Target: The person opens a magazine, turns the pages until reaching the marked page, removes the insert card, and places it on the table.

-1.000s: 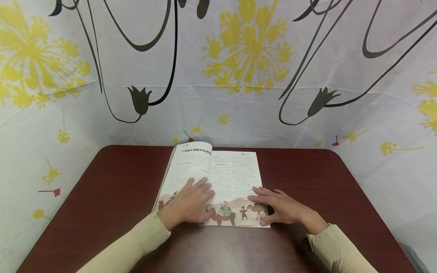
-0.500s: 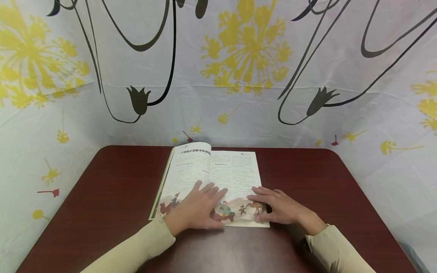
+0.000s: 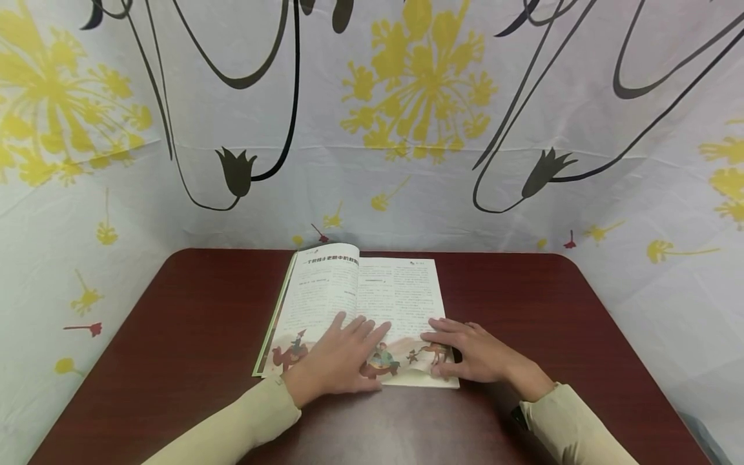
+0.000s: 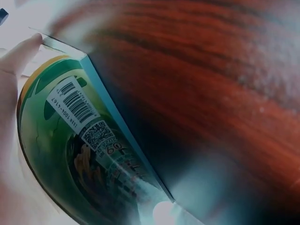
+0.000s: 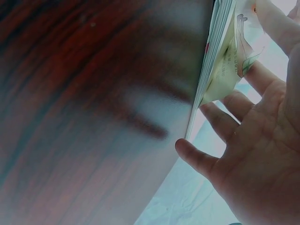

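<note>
The left hand (image 3: 334,361) has slid rightward across the magazine (image 3: 354,303), buckling its page.

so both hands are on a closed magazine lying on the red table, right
Not quite: the magazine is open, not closed. The head view shows two text pages spread side by side, with the left hand and right hand resting on their lower part. It does lie on the red table.

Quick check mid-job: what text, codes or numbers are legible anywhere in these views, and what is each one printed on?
"ISSN 1004-4167", roughly: small print beside the barcode on the magazine's green cover, hard to be sure of.
QR code: not decodable.
Larger cover print below it: blurred.
Headline on the open magazine: Chinese characters, too small to read.
Body text: unreadable.
</note>
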### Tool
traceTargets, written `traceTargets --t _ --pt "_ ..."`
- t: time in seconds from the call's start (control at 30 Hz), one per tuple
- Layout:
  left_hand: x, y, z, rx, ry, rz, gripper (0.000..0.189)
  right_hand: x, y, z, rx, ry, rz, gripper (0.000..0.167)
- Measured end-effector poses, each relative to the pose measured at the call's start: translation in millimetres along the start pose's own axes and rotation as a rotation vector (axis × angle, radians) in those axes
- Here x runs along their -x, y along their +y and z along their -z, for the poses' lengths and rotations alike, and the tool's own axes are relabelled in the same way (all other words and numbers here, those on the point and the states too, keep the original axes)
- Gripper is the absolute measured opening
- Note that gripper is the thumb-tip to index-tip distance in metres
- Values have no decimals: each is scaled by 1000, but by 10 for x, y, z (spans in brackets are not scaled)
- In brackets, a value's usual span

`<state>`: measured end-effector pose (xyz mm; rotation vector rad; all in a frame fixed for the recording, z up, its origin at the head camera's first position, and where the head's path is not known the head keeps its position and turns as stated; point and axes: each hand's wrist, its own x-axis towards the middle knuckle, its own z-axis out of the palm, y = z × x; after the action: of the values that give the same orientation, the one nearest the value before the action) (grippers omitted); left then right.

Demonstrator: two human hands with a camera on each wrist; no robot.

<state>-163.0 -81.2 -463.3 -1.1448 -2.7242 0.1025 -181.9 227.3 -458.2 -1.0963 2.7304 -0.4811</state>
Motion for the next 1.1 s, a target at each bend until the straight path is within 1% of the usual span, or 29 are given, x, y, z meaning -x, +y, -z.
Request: traceTargets --t 0.17,0.33,0.47,0.67,0.77,0.9,1.0,1.1 --pt "7 -9 43 14 -6 7 102 5 -2 2 2 1 -5 65" --pt "9 -25 51 25 -7 12 94 11 3 3 -5 4 -15 67" --pt "12 -37 55 25 16 10 87 19 6 11 -22 -9 -28 69" --pt "21 -53 63 24 62 -4 80 34 37 53 -71 -20 -81 75" --pt "27 -67 58 33 96 -11 78 44 56 89 -80 6 -106 75" --pt "35 -81 48 66 131 -19 77 62 73 138 -147 75 -144 60" --pt "41 -84 49 98 121 -11 80 75 88 159 -193 127 -168 53" --pt "46 -86 43 119 111 2 86 81 94 167 -184 144 -201 55"
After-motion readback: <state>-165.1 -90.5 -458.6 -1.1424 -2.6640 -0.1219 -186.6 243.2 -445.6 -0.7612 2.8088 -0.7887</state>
